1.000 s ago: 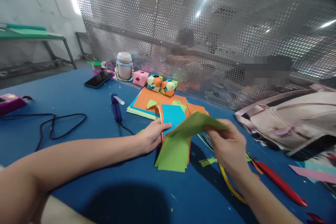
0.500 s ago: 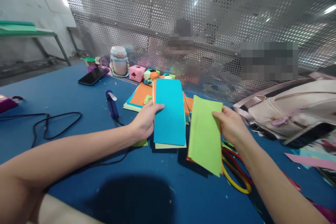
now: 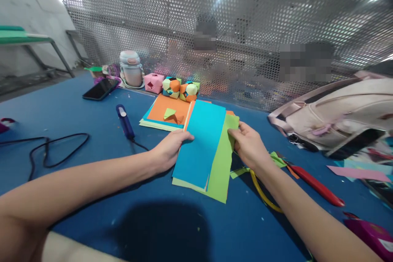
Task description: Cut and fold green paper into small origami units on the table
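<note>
My left hand [image 3: 172,147] grips a stack of paper strips by its left edge, thumb on top. A blue strip [image 3: 202,141] lies uppermost, with pale green edges showing under it. My right hand [image 3: 250,141] pinches green paper [image 3: 223,168] at its upper right corner. The green paper is partly tucked behind the blue strip, so the two overlap. Both are held above the blue table [image 3: 147,221]. Behind them lies a pile of larger sheets with orange paper [image 3: 164,108] on top, bearing a small folded green piece [image 3: 169,113].
Folded paper balls [image 3: 181,89] and a pink paper cube [image 3: 154,83] stand before the perforated metal panel, beside a bottle [image 3: 131,69]. A phone [image 3: 100,89] and a corded blue tool [image 3: 125,122] lie left. Yellow-handled scissors [image 3: 264,194], a red cutter [image 3: 319,186] and a backpack [image 3: 340,118] are right.
My right hand has moved left with the green paper, which now sits partly behind the blue strip. The blue stack has tilted. The red cutter has come into fuller view.
</note>
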The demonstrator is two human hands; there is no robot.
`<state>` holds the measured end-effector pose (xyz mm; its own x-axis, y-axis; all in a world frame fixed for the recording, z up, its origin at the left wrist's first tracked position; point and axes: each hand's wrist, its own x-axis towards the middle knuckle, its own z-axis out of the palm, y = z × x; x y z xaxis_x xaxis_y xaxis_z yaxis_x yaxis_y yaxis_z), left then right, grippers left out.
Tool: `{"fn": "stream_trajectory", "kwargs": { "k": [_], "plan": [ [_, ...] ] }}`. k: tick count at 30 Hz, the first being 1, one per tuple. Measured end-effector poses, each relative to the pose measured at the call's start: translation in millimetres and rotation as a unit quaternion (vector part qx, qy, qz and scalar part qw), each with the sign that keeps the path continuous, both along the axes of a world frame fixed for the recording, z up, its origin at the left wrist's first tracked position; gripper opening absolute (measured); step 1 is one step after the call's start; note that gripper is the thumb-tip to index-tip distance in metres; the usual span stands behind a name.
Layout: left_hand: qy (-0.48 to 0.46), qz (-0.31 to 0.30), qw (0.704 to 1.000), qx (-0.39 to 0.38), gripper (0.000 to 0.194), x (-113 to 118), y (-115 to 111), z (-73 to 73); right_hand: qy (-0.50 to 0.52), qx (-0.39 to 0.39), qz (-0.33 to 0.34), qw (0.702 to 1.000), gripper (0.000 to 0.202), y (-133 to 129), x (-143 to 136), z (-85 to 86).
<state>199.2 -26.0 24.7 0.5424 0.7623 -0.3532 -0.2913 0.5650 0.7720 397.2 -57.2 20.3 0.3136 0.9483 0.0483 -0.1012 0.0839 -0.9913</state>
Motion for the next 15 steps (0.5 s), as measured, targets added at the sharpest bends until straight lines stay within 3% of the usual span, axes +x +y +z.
{"fn": "stream_trajectory", "kwargs": {
  "k": [7, 11, 15],
  "plan": [
    [-0.033, -0.063, 0.997, 0.016, 0.026, 2.6, -17.8, -7.3, 0.034, 0.010, -0.062, 0.997, 0.026, -5.2, -11.6, -5.9],
    [-0.028, -0.021, 0.999, 0.011, 0.020, 3.4, -17.7, -11.9, 0.071, 0.010, -0.045, 0.996, 0.023, -9.2, -21.3, -7.8],
    [-0.026, 0.014, 0.999, 0.019, 0.023, 5.1, -14.3, -13.9, 0.101, -0.008, 0.015, 0.995, 0.015, -16.3, -32.4, -7.8]
  ]
}}
